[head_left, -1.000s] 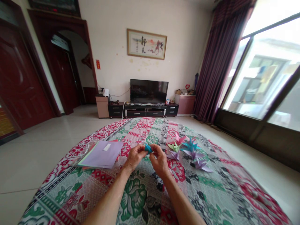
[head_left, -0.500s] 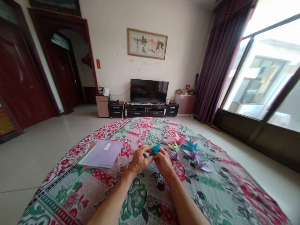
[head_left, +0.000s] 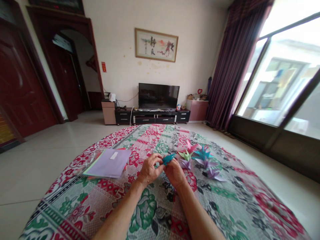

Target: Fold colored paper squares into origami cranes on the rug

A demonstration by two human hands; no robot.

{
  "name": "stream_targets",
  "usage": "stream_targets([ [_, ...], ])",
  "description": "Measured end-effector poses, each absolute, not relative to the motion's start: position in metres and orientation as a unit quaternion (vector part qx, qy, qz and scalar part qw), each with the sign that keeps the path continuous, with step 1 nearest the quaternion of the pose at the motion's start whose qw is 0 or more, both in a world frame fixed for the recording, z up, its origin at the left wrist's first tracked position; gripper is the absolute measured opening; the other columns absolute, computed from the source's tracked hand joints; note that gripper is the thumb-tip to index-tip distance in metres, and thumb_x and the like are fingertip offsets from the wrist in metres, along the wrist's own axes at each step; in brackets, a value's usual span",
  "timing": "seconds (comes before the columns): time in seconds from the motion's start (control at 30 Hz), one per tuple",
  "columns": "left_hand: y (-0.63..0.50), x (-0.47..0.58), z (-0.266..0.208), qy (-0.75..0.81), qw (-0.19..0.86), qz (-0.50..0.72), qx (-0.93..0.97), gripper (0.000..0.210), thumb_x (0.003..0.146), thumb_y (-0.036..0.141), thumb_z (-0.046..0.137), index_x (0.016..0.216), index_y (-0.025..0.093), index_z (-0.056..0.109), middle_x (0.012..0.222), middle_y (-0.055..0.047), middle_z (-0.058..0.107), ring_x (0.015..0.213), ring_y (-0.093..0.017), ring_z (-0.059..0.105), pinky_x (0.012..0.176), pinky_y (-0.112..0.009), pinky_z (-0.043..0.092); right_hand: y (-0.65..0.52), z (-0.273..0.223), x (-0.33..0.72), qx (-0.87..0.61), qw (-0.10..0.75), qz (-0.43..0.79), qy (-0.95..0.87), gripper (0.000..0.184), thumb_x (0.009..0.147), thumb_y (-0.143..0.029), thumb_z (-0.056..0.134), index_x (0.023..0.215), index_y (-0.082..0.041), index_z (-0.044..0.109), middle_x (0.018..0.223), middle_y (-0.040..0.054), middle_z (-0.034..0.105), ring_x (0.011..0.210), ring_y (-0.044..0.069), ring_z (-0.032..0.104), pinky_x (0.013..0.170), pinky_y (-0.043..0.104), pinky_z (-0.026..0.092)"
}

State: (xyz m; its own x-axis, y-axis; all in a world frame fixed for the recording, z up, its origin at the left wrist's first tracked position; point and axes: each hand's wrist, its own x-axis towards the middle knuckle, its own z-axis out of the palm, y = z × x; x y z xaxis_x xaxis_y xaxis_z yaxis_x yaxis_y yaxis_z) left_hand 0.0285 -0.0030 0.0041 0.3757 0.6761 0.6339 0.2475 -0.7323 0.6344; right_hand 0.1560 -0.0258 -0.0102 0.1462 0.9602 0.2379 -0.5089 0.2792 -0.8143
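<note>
The blue folded paper (head_left: 169, 159) is just above the far middle of the cloth-covered surface (head_left: 75, 193), between the left hand (head_left: 150, 167) and the right hand (head_left: 176, 173). Each grip is closed around it: the left pinches its left end between thumb and fingers, and the right supports it from below and the near side. The exact place of some fingertips is hidden.

The piece should be very light, thin and fairly crisp, stiffer where layers are folded together and soft at the single points. It is unlikely to slip, but hard squeezing could crush it, and a sharp pull could tear a crease. The thick folded middle or a layered edge looks the safest hold; the thin tips would bend.

To the left lies a paper stack (head_left: 107, 163) with a purple sheet on top, and a white label (head_left: 113, 156) on that. What looks like a clear wrapper (head_left: 89, 160) shows by its left edge; whether it encloses the sheets is unclear. Beyond the surface, a low black cabinet (head_left: 147, 120) has closed drawers, their contents hidden.
</note>
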Motion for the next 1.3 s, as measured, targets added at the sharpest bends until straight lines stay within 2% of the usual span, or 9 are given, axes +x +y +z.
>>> stream_targets([
  [0.2,-0.006,0.032,0.004,0.272,0.136,0.475,0.826,0.007,0.072,0.016,0.059,0.074,0.02,0.064,0.096,-0.007,0.059,0.092,-0.018,0.057,0.084,-0.03,0.048,-0.024,-0.013,0.16,-0.287,0.702,0.524,-0.388,0.004,0.066,-0.022,0.054,0.068,-0.02,0.055,0.071,0.0004,0.059,0.064,0.014,0.054,0.061,0.027,0.047],
  [0.43,-0.009,0.033,0.002,0.267,0.063,0.449,0.85,0.011,0.07,0.015,0.062,0.079,0.02,0.062,0.109,-0.008,0.056,0.103,-0.022,0.053,0.088,-0.035,0.047,-0.028,-0.006,0.159,-0.298,0.709,0.511,-0.385,0.009,0.069,-0.028,0.053,0.07,-0.02,0.058,0.072,0.0013,0.061,0.063,0.016,0.056,0.061,0.031,0.049],
  [0.7,-0.008,0.033,0.003,0.249,0.063,0.465,0.847,0.008,0.074,0.017,0.057,0.081,0.019,0.061,0.105,-0.009,0.057,0.1,-0.02,0.053,0.088,-0.034,0.046,-0.026,-0.008,0.16,-0.274,0.693,0.544,-0.385,0.004,0.066,-0.021,0.052,0.068,-0.021,0.055,0.072,0.0005,0.06,0.065,0.016,0.056,0.065,0.031,0.049],
  [1.0,-0.008,0.033,0.0,0.248,0.062,0.479,0.84,0.013,0.077,0.014,0.053,0.084,0.019,0.063,0.107,-0.009,0.058,0.101,-0.02,0.053,0.089,-0.033,0.045,-0.024,-0.014,0.161,-0.256,0.69,0.555,-0.388,0.012,0.062,-0.014,0.052,0.07,-0.021,0.055,0.077,-0.0014,0.06,0.068,0.013,0.056,0.065,0.026,0.046],
  [1.3,0.0,0.034,-0.01,0.247,0.113,0.494,0.826,0.019,0.071,0.006,0.051,0.083,0.018,0.059,0.093,-0.007,0.061,0.094,-0.018,0.056,0.086,-0.032,0.046,-0.02,-0.02,0.159,-0.274,0.708,0.55,-0.348,0.016,0.059,-0.012,0.061,0.072,-0.021,0.062,0.077,-0.0035,0.062,0.07,0.011,0.056,0.067,0.023,0.045],
])
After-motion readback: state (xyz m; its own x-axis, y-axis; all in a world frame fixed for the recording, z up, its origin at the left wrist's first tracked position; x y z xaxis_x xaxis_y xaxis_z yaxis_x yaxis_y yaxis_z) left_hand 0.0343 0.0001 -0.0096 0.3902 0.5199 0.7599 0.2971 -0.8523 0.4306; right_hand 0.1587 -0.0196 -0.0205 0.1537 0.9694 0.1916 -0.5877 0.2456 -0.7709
